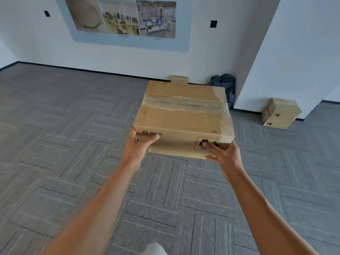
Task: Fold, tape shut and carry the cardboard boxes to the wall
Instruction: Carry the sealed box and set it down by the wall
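The cardboard box (184, 118) is held up in front of the person, above the grey carpet floor (73, 144), its top flaps sealed with a strip of clear tape (184, 103) running across the seam. The near side is printed "PICO" beside a round logo at its left; at its right sits a red dashed-border label with black symbols, its lettering mostly covered, only "UN" readable. The left hand (139, 144) grips the near-left bottom corner, thumb lying on the front face. The right hand (223, 155) grips the near-right bottom corner, fingers (211, 147) clamped over the label.

Against the white wall (202, 57) ahead stands another cardboard box (179, 79), mostly hidden behind the held one, and a dark bundle of cloth (225, 83). A further taped box (280, 113) leans by the pillar (294, 52). A poster (121, 21) with three photographs hangs above.
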`<state>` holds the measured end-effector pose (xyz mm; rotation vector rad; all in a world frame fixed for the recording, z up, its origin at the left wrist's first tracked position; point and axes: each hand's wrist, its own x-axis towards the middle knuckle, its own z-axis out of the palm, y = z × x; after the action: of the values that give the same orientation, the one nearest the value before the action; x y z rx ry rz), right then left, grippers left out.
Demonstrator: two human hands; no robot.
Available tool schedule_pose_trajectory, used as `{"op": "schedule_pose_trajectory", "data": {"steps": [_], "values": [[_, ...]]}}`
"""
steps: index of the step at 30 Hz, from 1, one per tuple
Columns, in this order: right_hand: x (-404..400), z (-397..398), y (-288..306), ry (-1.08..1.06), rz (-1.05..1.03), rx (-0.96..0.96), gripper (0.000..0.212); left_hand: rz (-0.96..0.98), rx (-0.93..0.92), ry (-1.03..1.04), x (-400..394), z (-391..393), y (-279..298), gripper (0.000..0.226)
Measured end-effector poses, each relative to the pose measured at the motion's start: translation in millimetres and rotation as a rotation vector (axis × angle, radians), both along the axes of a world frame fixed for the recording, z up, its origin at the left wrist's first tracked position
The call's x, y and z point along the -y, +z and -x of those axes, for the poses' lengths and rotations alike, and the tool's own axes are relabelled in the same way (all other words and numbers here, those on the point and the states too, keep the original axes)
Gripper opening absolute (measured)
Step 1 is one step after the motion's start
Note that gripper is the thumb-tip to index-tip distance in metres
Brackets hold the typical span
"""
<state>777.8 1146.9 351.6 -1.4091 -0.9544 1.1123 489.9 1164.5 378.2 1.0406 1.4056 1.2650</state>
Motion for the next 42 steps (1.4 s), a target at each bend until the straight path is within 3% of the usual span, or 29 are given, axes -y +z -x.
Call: {"op": "schedule_pose_trajectory", "data": {"steps": [20,33,42], "values": [[-593,25,9,-0.048,0.025,0.030,0.065,-0.020,-0.005,-0.074,-609,23,7,0.043],[-973,-14,-32,-0.027,0.124,0.136,0.063,0.069,-0.056,-0.039,-985,-7,-46,0.046],[-1214,-19,-50,-0.052,0.183,0.108,0.064,0.049,-0.032,-0.061,-1232,-18,-62,0.046]]}}
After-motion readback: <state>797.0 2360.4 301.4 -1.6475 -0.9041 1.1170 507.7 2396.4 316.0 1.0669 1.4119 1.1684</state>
